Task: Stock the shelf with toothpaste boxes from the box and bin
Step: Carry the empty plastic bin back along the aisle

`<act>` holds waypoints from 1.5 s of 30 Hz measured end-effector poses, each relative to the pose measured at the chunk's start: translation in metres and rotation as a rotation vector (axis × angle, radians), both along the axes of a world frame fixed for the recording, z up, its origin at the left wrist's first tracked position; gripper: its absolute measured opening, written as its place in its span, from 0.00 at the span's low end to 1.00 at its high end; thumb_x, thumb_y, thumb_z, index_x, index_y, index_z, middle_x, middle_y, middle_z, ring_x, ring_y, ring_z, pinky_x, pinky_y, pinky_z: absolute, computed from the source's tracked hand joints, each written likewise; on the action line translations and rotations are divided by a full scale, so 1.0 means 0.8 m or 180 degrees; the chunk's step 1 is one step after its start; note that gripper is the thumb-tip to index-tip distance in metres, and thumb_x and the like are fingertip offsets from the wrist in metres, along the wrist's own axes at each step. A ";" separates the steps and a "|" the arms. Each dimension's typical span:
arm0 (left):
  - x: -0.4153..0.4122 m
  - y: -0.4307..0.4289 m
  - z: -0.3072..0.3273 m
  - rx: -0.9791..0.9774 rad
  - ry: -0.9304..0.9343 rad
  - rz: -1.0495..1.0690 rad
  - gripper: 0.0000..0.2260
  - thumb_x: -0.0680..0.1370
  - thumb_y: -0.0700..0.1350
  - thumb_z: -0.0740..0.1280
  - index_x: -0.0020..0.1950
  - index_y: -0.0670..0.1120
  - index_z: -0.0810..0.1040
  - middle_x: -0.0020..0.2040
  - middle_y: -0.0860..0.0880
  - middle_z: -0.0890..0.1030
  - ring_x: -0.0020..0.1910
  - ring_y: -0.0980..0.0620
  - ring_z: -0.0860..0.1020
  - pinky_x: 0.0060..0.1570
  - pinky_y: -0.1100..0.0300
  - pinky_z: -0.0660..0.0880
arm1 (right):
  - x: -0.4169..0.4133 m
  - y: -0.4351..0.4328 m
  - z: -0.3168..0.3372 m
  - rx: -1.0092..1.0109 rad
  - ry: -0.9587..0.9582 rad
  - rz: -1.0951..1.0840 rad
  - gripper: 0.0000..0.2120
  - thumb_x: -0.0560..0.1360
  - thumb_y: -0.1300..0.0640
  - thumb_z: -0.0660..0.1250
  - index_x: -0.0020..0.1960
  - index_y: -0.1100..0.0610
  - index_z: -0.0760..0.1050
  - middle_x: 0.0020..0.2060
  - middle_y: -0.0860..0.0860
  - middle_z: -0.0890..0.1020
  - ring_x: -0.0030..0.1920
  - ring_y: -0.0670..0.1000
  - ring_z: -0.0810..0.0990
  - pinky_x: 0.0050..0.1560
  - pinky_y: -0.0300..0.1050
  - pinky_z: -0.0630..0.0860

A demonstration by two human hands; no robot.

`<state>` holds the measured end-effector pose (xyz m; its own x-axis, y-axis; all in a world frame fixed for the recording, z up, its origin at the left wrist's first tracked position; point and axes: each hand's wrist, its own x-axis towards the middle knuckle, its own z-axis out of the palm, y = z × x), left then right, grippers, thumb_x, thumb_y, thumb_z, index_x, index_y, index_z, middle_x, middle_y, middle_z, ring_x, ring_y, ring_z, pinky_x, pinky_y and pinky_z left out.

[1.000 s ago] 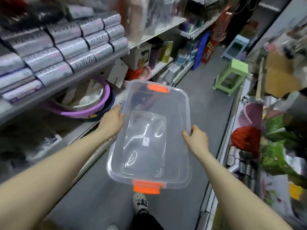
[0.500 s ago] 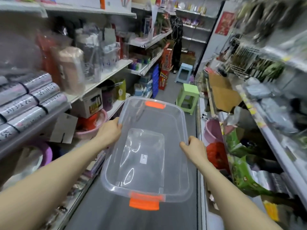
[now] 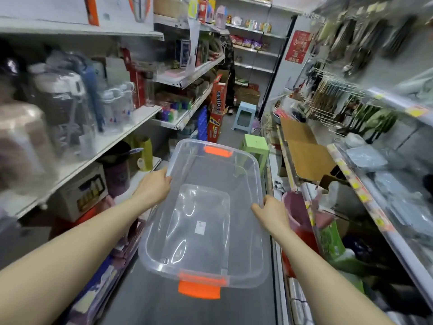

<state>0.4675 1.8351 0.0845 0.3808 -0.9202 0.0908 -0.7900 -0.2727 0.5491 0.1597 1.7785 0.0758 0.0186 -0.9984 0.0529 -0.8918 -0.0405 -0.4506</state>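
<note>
My left hand [image 3: 154, 186] and right hand [image 3: 273, 211] are gripping the clear bin [image 3: 152, 261] by its rims, fingertips hiding underneath, a green stool [image 3: 255, 143] standing in the aisle [image 3: 164, 303] ahead.

We are in a shop: goods-packed shelves [image 3: 131, 118] left of our fingers [image 3: 166, 177], hanging utensils [image 3: 365, 41] right, plastic stools [image 3: 255, 146] beyond them.

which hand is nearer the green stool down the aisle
Right. The right hand grips the bin's right rim, on the green stool's side; the left hand grips the left rim, farther across the aisle.
</note>
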 end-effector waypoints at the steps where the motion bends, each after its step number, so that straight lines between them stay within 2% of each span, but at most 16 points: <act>1: 0.007 -0.027 0.001 0.0014 -0.0022 -0.0017 0.12 0.82 0.45 0.56 0.56 0.40 0.75 0.56 0.35 0.79 0.56 0.35 0.76 0.50 0.51 0.70 | 0.010 -0.024 -0.001 0.0021 0.0013 -0.0026 0.14 0.73 0.52 0.63 0.35 0.55 0.61 0.32 0.52 0.70 0.38 0.58 0.73 0.30 0.45 0.59; 6: 0.056 -0.165 0.002 -0.0029 -0.0103 -0.0167 0.12 0.82 0.44 0.55 0.57 0.40 0.74 0.56 0.36 0.79 0.56 0.35 0.76 0.48 0.51 0.68 | 0.060 -0.147 -0.003 0.0081 0.0025 -0.0194 0.14 0.72 0.51 0.63 0.35 0.54 0.61 0.31 0.51 0.69 0.39 0.58 0.73 0.34 0.46 0.64; 10: 0.095 -0.282 0.001 -0.0013 0.0001 -0.0336 0.13 0.81 0.45 0.56 0.60 0.43 0.75 0.56 0.38 0.80 0.55 0.37 0.77 0.52 0.49 0.73 | 0.090 -0.240 0.002 0.0104 0.0050 -0.0341 0.13 0.72 0.50 0.64 0.36 0.55 0.63 0.32 0.51 0.71 0.39 0.59 0.74 0.36 0.48 0.67; 14: 0.101 -0.396 -0.001 0.0092 -0.0057 -0.0440 0.15 0.81 0.46 0.56 0.64 0.44 0.73 0.59 0.38 0.79 0.58 0.36 0.76 0.53 0.50 0.73 | 0.098 -0.334 -0.004 0.0119 0.0116 -0.0493 0.11 0.74 0.51 0.64 0.46 0.59 0.73 0.38 0.54 0.76 0.40 0.58 0.73 0.38 0.48 0.67; 18: 0.095 -0.529 -0.015 0.0072 -0.0113 -0.0631 0.13 0.82 0.44 0.56 0.61 0.41 0.74 0.58 0.35 0.79 0.57 0.35 0.76 0.53 0.49 0.72 | 0.092 -0.450 -0.015 0.0128 0.0148 -0.0592 0.11 0.75 0.52 0.63 0.42 0.60 0.70 0.36 0.54 0.74 0.40 0.58 0.72 0.36 0.47 0.64; 21: 0.083 -0.629 -0.026 0.0042 -0.0134 -0.0727 0.12 0.82 0.44 0.56 0.58 0.41 0.75 0.57 0.36 0.79 0.56 0.35 0.76 0.50 0.50 0.70 | 0.080 -0.542 -0.027 0.0133 0.0133 -0.0625 0.14 0.75 0.53 0.63 0.36 0.57 0.62 0.32 0.52 0.70 0.37 0.57 0.71 0.30 0.46 0.59; 26: 0.062 -0.799 -0.030 0.0172 -0.0024 -0.0680 0.07 0.81 0.44 0.56 0.48 0.43 0.70 0.55 0.35 0.79 0.54 0.35 0.76 0.47 0.52 0.69 | 0.060 -0.723 -0.026 0.0210 -0.0055 -0.0672 0.15 0.73 0.52 0.64 0.34 0.55 0.61 0.34 0.54 0.72 0.41 0.60 0.75 0.36 0.47 0.64; 29: 0.055 -0.879 -0.030 0.0227 -0.0008 -0.0684 0.10 0.81 0.44 0.56 0.53 0.39 0.72 0.55 0.33 0.79 0.55 0.34 0.76 0.50 0.49 0.71 | 0.054 -0.802 -0.018 0.0287 -0.0035 -0.0698 0.11 0.72 0.51 0.64 0.38 0.56 0.65 0.38 0.56 0.75 0.42 0.60 0.76 0.37 0.47 0.65; 32: 0.054 -0.965 -0.033 0.0253 -0.0012 -0.0685 0.12 0.82 0.45 0.56 0.57 0.40 0.74 0.56 0.34 0.79 0.56 0.34 0.76 0.52 0.48 0.72 | 0.052 -0.881 -0.018 0.0356 -0.0050 -0.0654 0.10 0.73 0.52 0.65 0.41 0.57 0.67 0.41 0.58 0.78 0.43 0.60 0.77 0.35 0.46 0.65; 36: 0.055 -1.090 -0.045 0.0210 0.0035 -0.0742 0.12 0.82 0.46 0.55 0.56 0.42 0.74 0.54 0.36 0.80 0.54 0.36 0.77 0.49 0.50 0.72 | 0.052 -0.999 -0.027 0.0374 -0.0031 -0.0677 0.09 0.74 0.53 0.64 0.42 0.57 0.69 0.42 0.56 0.79 0.43 0.57 0.72 0.37 0.46 0.65; 38: 0.059 -1.162 -0.058 0.0208 0.0081 -0.0798 0.11 0.81 0.46 0.55 0.54 0.41 0.74 0.53 0.36 0.80 0.53 0.36 0.77 0.50 0.49 0.73 | 0.053 -1.068 -0.040 0.0365 -0.0005 -0.0750 0.10 0.74 0.52 0.65 0.42 0.58 0.68 0.41 0.56 0.78 0.43 0.57 0.73 0.37 0.46 0.65; 41: 0.063 -1.254 -0.066 0.0271 0.0098 -0.0832 0.12 0.81 0.47 0.55 0.56 0.42 0.74 0.54 0.37 0.80 0.53 0.36 0.77 0.52 0.47 0.74 | 0.057 -1.154 -0.051 0.0439 0.0035 -0.0806 0.11 0.74 0.51 0.64 0.41 0.57 0.66 0.39 0.55 0.74 0.40 0.58 0.73 0.33 0.46 0.62; 45: 0.065 -1.387 -0.064 0.0355 0.0035 -0.0876 0.13 0.82 0.47 0.56 0.60 0.43 0.74 0.56 0.36 0.79 0.56 0.35 0.76 0.50 0.50 0.72 | 0.066 -1.272 -0.054 0.0565 0.0098 -0.0891 0.11 0.72 0.50 0.63 0.40 0.56 0.66 0.40 0.55 0.76 0.43 0.60 0.75 0.39 0.48 0.69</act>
